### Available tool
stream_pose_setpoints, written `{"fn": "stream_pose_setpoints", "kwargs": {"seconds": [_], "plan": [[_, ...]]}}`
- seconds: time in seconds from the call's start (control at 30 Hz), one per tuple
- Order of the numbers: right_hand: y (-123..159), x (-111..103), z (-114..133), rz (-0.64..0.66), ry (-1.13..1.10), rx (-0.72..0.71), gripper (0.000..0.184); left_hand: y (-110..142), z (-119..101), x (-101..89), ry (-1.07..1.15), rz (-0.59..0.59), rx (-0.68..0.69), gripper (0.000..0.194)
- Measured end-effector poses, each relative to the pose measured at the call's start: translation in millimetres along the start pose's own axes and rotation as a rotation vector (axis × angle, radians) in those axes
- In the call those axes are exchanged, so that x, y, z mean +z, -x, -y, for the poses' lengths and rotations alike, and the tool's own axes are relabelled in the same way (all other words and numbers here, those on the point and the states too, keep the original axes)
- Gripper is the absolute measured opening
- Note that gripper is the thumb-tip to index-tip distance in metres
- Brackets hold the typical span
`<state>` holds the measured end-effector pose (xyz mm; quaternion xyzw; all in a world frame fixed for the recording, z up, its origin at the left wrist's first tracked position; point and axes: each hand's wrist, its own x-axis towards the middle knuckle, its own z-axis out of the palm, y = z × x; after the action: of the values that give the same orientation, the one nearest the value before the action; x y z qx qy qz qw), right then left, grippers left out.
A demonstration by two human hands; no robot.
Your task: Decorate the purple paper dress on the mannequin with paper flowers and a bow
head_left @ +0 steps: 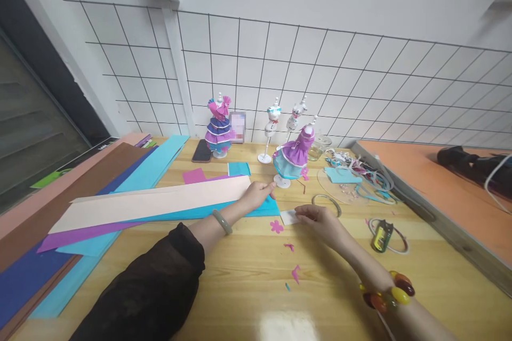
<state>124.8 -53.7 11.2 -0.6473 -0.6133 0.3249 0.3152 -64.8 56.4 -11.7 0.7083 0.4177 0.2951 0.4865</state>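
My left hand (259,195) reaches over the end of a long cream paper strip (160,198), its fingers pressed together beside the white round base of a small dress form (283,181). Whether it grips anything there is hidden. That form wears a purple and light-blue dress (294,159). My right hand (320,221) is closed at the fingertips on the right end of a small white paper piece (288,217) on the table. A pink flower cutout (276,226) lies just below, between both hands. Under the cream strip are blue sheets (264,208) and purple ones.
Long coloured sheets (92,170) cover the left side. A dressed form (218,130), a phone (201,151) and two bare forms stand or lie behind. To the right are a ribbon pile (360,170), a ring (326,202) and a green-yellow container (382,236). Pink scraps (295,274) lie in front.
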Motion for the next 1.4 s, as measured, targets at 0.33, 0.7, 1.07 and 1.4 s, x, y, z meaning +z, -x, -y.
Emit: {"fn": "stream_pose_setpoints", "kwargs": {"seconds": [0.33, 0.7, 1.07, 1.4], "plan": [[46.5, -95.1, -44.0, -0.263, 0.175, 0.240, 0.036, 1.1, -3.4, -1.4, -0.044, 0.050, 0.048, 0.057], [63.9, -82.3, -69.0, -0.242, 0.311, 0.218, 0.033, 2.6, -3.7, -1.0, -0.109, 0.119, 0.102, 0.057], [47.0, -51.7, -49.0, -0.114, 0.298, 0.169, 0.036, 9.9, -9.6, 2.8, -0.382, 0.098, 0.171, 0.051], [73.0, -28.0, -18.6, -0.103, -0.698, 0.449, 0.025, 34.9, -38.2, 26.6, 0.039, 0.354, -0.045, 0.062]]}}
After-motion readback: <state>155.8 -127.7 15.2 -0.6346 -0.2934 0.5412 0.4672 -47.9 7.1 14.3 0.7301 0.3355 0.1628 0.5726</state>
